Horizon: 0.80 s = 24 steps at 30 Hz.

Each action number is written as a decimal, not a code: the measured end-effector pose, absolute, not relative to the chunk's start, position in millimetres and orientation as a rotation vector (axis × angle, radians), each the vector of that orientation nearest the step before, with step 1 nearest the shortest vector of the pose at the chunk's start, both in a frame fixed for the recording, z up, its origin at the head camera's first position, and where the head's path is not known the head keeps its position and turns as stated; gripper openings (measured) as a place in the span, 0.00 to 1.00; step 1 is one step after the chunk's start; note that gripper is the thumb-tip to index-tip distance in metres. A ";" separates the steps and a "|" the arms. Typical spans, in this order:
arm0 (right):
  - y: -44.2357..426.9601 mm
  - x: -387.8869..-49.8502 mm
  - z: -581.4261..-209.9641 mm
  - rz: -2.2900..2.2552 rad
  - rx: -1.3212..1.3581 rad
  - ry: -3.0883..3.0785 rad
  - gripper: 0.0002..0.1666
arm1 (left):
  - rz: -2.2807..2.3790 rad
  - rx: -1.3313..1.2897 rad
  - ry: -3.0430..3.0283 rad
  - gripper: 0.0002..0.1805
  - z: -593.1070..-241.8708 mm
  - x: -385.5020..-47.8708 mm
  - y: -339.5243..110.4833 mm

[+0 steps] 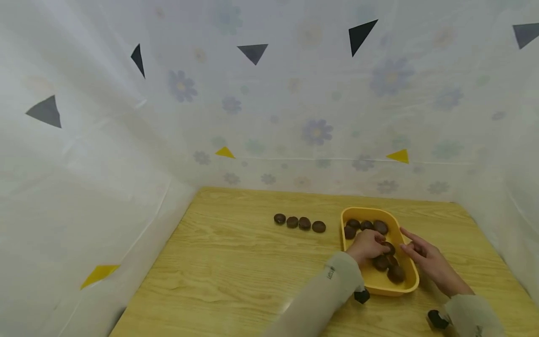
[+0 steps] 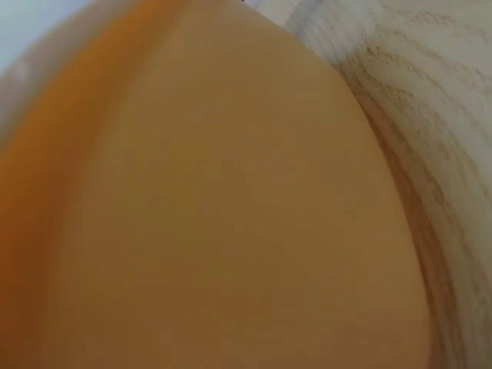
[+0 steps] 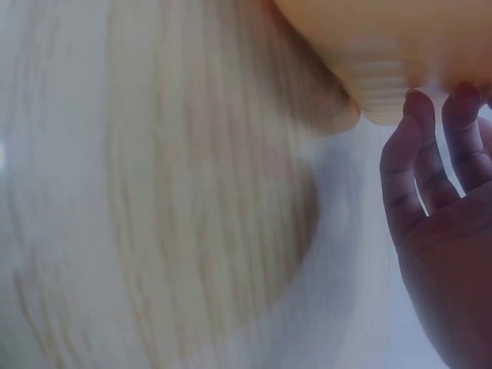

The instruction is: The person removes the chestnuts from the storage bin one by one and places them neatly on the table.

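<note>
In the head view, my left hand point(image 1: 367, 245) reaches over the near left wall of a yellow tray point(image 1: 391, 291). Its curled fingers pinch a dark brown round piece point(image 1: 389, 248) in the tray's middle. Other such pieces lie around it, some at the far end and some near a dark brown piece point(image 1: 396, 274) at the near end. My right hand point(image 1: 433, 264) is at the tray's right side, index finger and thumb extended against the rim. The right wrist view shows the right hand's fingers point(image 3: 400, 146) at the tray's outer wall. Only the tray's wall point(image 2: 246, 192) fills the left wrist view.
Left of the tray, several dark brown round pieces point(image 1: 304, 223) form a row on the wood-grain table point(image 1: 219, 267). A pale flower-patterned sheet point(image 1: 269, 107) hangs behind the table and along both sides, with black, grey and yellow triangles on it.
</note>
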State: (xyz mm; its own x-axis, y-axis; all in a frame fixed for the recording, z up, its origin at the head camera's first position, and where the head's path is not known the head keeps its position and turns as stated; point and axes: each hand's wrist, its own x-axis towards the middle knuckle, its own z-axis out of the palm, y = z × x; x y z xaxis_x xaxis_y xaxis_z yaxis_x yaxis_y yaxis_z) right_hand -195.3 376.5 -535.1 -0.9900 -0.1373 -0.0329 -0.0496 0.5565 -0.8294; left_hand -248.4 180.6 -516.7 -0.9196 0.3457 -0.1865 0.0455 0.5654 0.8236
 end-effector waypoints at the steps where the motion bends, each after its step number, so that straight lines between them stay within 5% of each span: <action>1: 376.6 -195.2 -535.7 -1.420 -0.158 2.694 0.40 | 1.265 0.345 2.492 0.13 -517.2 -248.7 180.7; 24: 381.3 -198.7 -540.9 -1.453 -0.186 2.697 0.39 | 1.155 0.464 2.568 0.10 -524.3 -252.4 186.2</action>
State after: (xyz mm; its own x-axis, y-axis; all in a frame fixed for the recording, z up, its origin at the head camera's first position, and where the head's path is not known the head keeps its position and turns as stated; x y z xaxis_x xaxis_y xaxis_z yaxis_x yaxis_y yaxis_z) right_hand -198.7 381.3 -540.9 -0.9901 -0.1405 -0.0057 -0.0725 0.5448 -0.8354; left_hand -252.4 186.2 -524.3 -0.9070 0.4017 -0.1268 0.1717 0.6275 0.7595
